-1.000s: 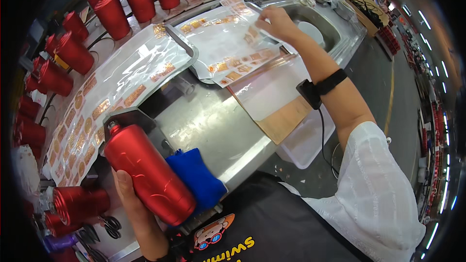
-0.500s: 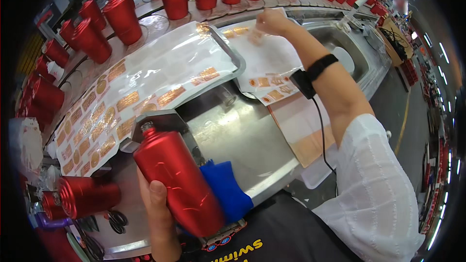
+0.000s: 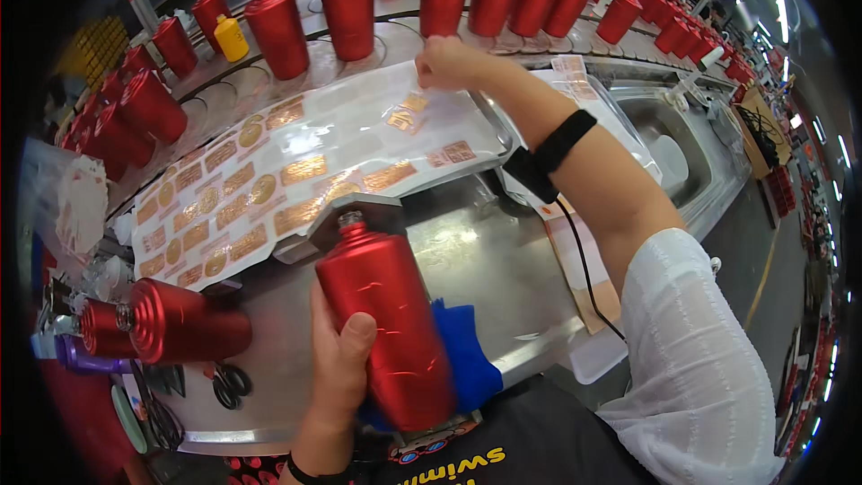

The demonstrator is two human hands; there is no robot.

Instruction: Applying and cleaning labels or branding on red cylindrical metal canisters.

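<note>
My left hand is wrapped around a red metallic bottle, its silver threaded neck tilted away from me. The neck lies by a grey angular metal stand, and a blue cloth shows beside the lower body. My right hand is closed at the far right part of a white decal sheet printed with gold patches. Just below its fingers is a small gold-printed decal, which appears to hang from them; the fingertips are partly hidden.
Red bottles line the curved conveyor behind the sheet, with a yellow bottle among them. Two red bottles lie at the left near black-handled scissors. A sink is at the right, with cardboard nearer.
My right hand has moved from the right-hand sheet to the larger decal sheet, with the gold decal at its fingers. My left hand still holds the bottle. The view has shifted.
</note>
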